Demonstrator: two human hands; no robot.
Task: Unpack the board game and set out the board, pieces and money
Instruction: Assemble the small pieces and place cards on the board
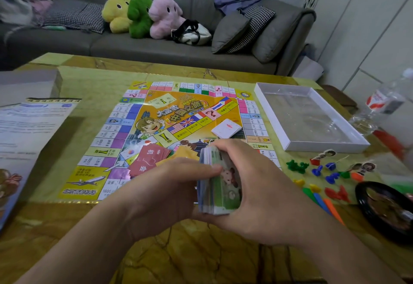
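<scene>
The game board (125, 127) lies unfolded flat on the table. A thick stack of play money (220, 180) is held upright over the board's near edge. My right hand (266, 194) grips the stack from the right and below, fingers curled over its top. My left hand (169, 185) pinches it from the left with the thumb on the front note. Red cards (148, 159) and a yellow card pile (187, 152) sit on the board just behind my hands. A white card deck (226, 128) rests further back. Coloured plastic pieces (324, 176) lie scattered to the right.
An empty white box tray (312, 145) stands at the right of the board. A printed sheet (29, 122) and box lid (26, 84) lie at the left. A plastic bottle (384, 100) and a black dish (386, 212) sit at the right edge. A sofa with plush toys (143, 15) is behind.
</scene>
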